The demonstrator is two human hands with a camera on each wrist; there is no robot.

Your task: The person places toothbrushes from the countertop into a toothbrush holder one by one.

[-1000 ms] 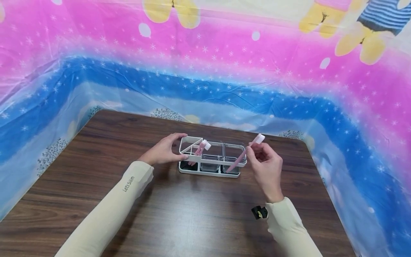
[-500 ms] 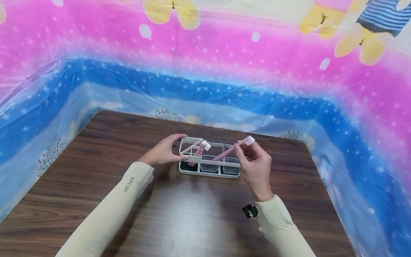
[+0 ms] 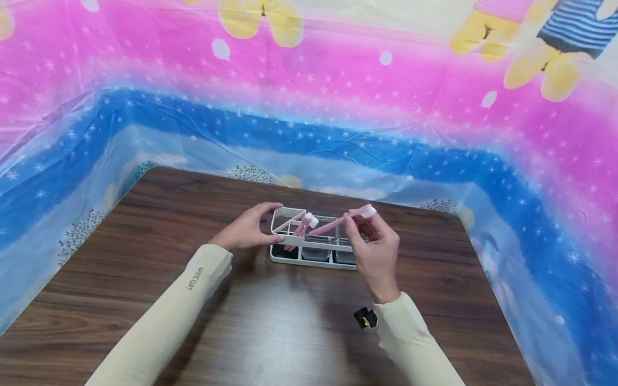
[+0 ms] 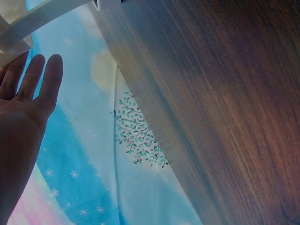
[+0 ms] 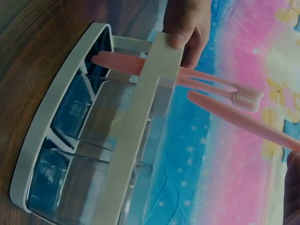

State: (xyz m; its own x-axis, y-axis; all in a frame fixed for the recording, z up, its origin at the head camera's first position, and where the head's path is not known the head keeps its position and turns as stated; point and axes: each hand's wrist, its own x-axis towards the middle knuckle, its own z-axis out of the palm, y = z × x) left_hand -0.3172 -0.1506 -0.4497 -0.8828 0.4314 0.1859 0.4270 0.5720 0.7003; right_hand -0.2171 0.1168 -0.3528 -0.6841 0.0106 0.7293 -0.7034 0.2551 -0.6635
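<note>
A white toothbrush holder (image 3: 292, 239) stands on the table, its frame divided into compartments. My left hand (image 3: 246, 228) grips the holder's left end, the thumb on the front rail and fingers behind. Two pink toothbrushes (image 5: 119, 63) lean in the left compartment, white bristles above the top frame. My right hand (image 3: 376, 252) pinches another pink toothbrush (image 5: 239, 119), tilted with its bristle end up to the right. That brush's handle tip is above the holder, close beside the standing brushes in the right wrist view. Some right fingers are hidden behind the hand.
Clear cups (image 5: 49, 178) fill the holder's middle and right places. The brown wooden table (image 3: 270, 327) reaches back to a pink and blue patterned cloth (image 3: 328, 102). A small black device (image 3: 365, 318) sits at the right wrist, by the cream sleeve.
My right hand has moved left with the toothbrush, which has tipped flatter, its handle tip passing from the right cup toward the left compartment. The left hand has stayed on the holder.
</note>
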